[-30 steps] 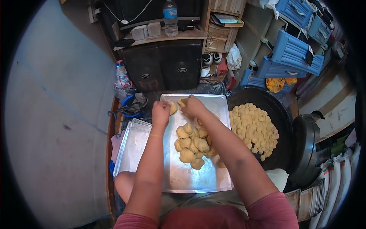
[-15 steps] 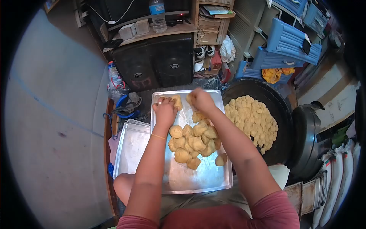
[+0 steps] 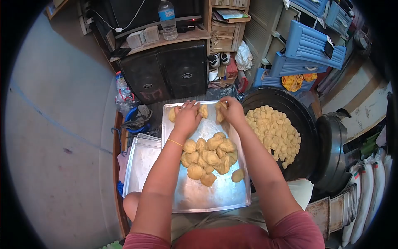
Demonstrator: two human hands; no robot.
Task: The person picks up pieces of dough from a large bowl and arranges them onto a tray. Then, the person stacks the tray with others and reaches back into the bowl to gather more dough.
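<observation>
Under my arms, a silver baking tray point(image 3: 197, 202) holds a heap of pale yellow dough pieces point(image 3: 211, 157). My left hand point(image 3: 187, 117) lies palm down at the tray's far end, fingers stretched forward. One dough piece point(image 3: 172, 115) shows at its outer side and another dough piece point(image 3: 203, 111) beside its thumb; what lies under the palm is hidden. At the far right corner, my right hand point(image 3: 234, 112) grips a lump of dough point(image 3: 220, 112) between thumb and fingers. A single dough ball point(image 3: 238, 175) sits apart near the tray's right edge.
To the right, a large round black pan point(image 3: 304, 124) contains many small dough balls point(image 3: 275, 133). More metal trays point(image 3: 139, 166) lie at the left, beside a blue bowl point(image 3: 132, 118). Black speakers point(image 3: 186, 66) and a shelf with a water bottle point(image 3: 168, 20) stand ahead.
My left hand has shifted right and flattened, and dough now shows on both sides of it. My right hand has moved slightly right, with dough visible in its fingers.
</observation>
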